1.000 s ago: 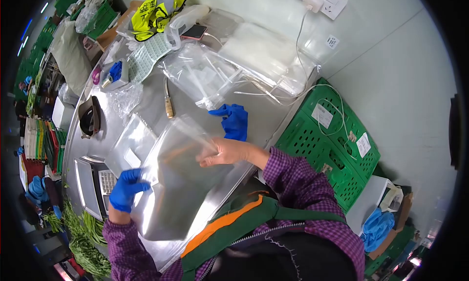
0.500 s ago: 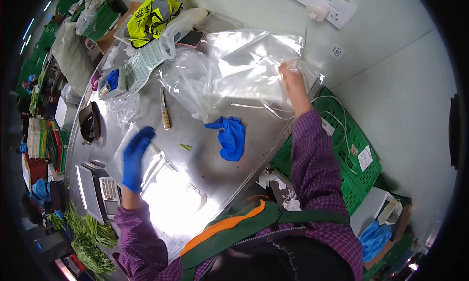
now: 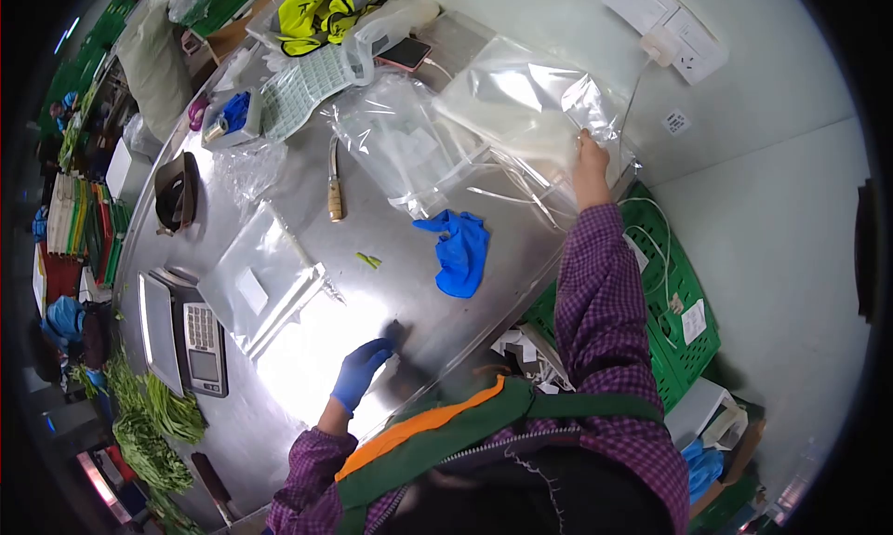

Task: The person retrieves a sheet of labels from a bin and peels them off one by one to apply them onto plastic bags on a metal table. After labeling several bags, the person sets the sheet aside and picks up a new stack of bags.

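My bare right hand (image 3: 592,170) pinches the near right edge of a stack of clear plastic bags (image 3: 502,116) on the metal table. My left hand (image 3: 363,372), in a blue glove, hovers over the table's near part, fingers stretched out and holding nothing. A loose blue glove (image 3: 460,254) lies between the two hands. Left of the stack is another clear bag (image 3: 405,149) with a white label. One more labelled clear bag (image 3: 265,274) lies flat beyond my left hand. A wooden-handled knife (image 3: 335,186) and green stem pieces (image 3: 368,260) are nearby.
A scale (image 3: 191,335) stands at the left, with leafy greens (image 3: 149,433) beside it. At the back are a phone (image 3: 404,55), a yellow vest (image 3: 330,14) and a small box (image 3: 231,121). Green crates (image 3: 679,321) and a white cable border the right side.
My left hand has moved off the flat labelled bag, toward my body and to the right. My right hand stays at the bag stack, whose top plastic has shifted. The view has turned slightly.
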Motion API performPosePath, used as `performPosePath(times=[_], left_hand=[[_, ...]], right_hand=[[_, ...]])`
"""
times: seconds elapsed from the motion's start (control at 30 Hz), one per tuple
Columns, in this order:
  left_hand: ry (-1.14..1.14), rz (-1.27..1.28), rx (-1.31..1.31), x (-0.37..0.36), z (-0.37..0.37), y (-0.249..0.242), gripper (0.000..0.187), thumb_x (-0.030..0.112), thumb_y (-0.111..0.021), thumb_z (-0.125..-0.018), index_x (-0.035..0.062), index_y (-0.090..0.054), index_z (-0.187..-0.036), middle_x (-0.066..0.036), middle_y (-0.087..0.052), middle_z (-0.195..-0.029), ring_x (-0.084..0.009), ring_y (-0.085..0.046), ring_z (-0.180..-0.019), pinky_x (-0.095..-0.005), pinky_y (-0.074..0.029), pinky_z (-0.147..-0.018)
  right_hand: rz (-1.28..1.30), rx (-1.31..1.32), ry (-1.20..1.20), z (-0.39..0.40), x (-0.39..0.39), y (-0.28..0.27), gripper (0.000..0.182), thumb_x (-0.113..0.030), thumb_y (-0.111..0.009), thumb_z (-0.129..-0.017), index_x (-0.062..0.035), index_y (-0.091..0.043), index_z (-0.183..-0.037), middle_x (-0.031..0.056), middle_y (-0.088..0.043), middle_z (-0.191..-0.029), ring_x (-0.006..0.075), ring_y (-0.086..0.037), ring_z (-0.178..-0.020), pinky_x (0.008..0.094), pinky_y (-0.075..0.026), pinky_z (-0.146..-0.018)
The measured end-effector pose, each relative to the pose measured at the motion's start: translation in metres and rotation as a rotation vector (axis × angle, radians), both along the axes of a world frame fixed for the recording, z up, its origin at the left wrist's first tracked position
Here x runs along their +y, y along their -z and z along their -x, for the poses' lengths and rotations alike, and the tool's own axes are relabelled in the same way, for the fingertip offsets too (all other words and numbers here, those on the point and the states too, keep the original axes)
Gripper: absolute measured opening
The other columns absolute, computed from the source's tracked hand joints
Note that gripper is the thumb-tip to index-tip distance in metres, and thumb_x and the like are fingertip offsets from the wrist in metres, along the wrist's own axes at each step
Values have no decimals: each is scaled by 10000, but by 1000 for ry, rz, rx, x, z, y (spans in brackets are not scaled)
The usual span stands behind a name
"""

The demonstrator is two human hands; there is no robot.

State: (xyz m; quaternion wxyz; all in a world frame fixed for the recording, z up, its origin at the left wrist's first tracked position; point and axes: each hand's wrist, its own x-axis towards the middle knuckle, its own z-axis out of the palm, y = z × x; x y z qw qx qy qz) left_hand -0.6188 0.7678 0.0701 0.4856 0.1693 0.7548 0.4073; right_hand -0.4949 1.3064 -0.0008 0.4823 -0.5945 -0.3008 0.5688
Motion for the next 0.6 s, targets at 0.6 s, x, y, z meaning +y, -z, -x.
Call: performPosePath(times=[0.6], left_hand=[[-536,-153,-48,-130,24,16,320,176,-590,-893,-25,-586,-1142,-89,-652,-1037,-141,-597,-958,-270,-451,-889]], right_hand=[[-600,-275,-881,74,-231,-25,302,-87,-579,-859,13,-565,-1143,89,-634,-979,150,-611,-765,250,-488,-679]])
